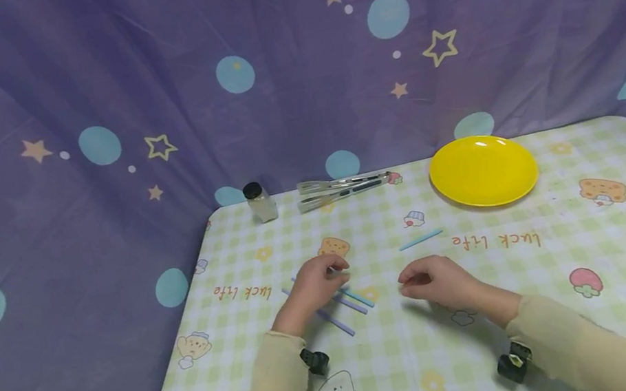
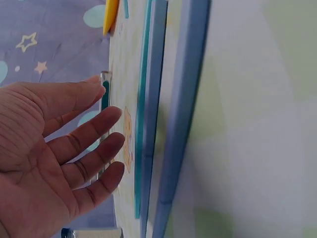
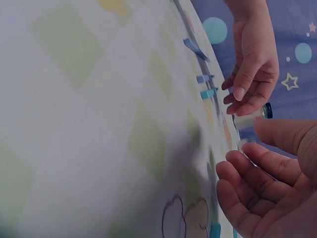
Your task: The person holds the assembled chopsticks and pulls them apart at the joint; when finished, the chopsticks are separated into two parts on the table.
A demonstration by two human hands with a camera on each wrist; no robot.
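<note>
Several thin straw-like sticks lie close together on the table, among them a light blue stick [image 1: 359, 297] and two purple ones, the nearer purple stick [image 1: 338, 324] a little apart. My left hand [image 1: 315, 284] is over their far part and hides some of it. In the left wrist view its fingers are loosely bent, with nothing between them, beside the teal stick [image 2: 140, 124]. My right hand [image 1: 437, 280] hovers to the right of the sticks, fingers loosely curved and holding nothing. Beyond it lies a single light blue stick [image 1: 421, 239].
A yellow plate [image 1: 483, 183] sits at the back right. Tongs [image 1: 344, 193] lie along the back edge, and a small black-lidded jar [image 1: 262, 206] stands at the back left. A checked cloth [image 1: 505, 357] covers the table; a purple curtain [image 1: 299, 114] hangs behind.
</note>
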